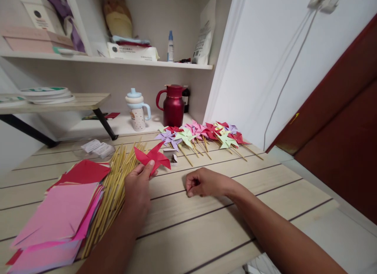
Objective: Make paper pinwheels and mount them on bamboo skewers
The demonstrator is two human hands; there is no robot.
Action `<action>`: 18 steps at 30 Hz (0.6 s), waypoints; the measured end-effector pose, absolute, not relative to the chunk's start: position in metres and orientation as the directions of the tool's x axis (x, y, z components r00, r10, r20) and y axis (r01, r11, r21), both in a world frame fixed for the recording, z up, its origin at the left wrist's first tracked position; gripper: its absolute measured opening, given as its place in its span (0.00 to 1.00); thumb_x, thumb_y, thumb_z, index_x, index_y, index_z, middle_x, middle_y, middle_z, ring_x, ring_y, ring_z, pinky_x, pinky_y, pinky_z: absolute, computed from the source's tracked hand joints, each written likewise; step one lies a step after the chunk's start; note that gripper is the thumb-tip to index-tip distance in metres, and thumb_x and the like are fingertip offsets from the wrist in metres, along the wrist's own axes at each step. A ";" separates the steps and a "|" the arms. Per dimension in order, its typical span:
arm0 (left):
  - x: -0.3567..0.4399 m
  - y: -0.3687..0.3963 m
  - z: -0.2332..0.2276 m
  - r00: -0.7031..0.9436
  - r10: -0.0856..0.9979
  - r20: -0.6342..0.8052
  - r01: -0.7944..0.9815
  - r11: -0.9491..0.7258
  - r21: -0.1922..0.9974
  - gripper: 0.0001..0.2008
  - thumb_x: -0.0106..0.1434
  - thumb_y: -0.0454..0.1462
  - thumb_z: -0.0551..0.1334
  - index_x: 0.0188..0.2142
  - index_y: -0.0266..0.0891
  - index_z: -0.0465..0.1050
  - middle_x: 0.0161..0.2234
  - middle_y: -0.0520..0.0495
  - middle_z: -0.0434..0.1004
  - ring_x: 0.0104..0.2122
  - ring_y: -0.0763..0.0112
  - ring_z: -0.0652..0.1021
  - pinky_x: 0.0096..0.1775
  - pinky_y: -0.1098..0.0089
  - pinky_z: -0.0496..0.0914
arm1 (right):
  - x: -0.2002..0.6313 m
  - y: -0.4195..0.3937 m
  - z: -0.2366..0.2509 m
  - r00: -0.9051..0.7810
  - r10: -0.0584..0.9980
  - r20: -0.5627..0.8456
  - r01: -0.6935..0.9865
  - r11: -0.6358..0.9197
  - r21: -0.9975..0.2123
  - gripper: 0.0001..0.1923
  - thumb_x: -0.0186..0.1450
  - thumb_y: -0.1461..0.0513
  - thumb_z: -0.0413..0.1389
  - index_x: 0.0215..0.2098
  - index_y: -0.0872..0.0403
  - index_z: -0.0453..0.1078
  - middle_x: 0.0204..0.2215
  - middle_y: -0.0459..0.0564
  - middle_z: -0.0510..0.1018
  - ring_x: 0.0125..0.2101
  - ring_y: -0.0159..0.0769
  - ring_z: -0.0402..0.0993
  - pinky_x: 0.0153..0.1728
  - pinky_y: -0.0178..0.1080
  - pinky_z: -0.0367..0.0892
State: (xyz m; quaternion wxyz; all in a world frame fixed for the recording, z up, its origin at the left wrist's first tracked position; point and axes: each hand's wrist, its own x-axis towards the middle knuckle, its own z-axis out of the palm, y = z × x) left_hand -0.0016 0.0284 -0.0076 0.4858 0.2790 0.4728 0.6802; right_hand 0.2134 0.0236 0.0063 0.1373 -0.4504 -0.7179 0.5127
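Red folded-paper pinwheel (153, 156), four pointed matte vanes, pinched at its lower edge in left hand (137, 187) grip, bundle of thin bamboo sticks (113, 191) just beside it, right hand (204, 182) grip curled together, resting on pale slatted table (235, 211).

Bright even indoor light, soft shadows, sharp focus, wide-angle edge distortion.

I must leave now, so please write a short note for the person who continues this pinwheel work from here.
Left hand: holds a folded red pinwheel above the table.
Right hand: closed loosely, resting on the table; I cannot tell if it pinches anything.
Bamboo sticks and the paper stack lie at the left.
Done: finished pinwheels on sticks lie near the red jug.
Left: the red pinwheel has no stick yet; much paper remains.
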 end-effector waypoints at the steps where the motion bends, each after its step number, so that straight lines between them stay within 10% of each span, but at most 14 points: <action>1: -0.002 0.028 -0.007 -0.371 0.925 -0.084 -0.400 -0.078 0.913 0.09 0.48 0.36 0.73 0.28 0.33 0.79 0.27 0.51 0.80 0.26 0.77 0.78 0.30 0.77 0.75 | 0.213 0.024 0.006 -0.553 0.788 -0.270 0.505 0.059 -0.861 0.04 0.54 0.63 0.62 0.26 0.55 0.71 0.18 0.39 0.66 0.19 0.25 0.60 0.20 0.29 0.57; 18: -0.002 0.028 -0.007 -0.350 0.931 -0.098 -0.400 -0.054 0.915 0.09 0.47 0.36 0.73 0.28 0.34 0.79 0.25 0.52 0.80 0.25 0.78 0.78 0.30 0.78 0.75 | 0.207 0.023 0.014 -0.447 0.865 -0.230 0.735 0.208 -0.645 0.06 0.58 0.66 0.55 0.30 0.54 0.74 0.26 0.44 0.78 0.24 0.28 0.67 0.26 0.30 0.58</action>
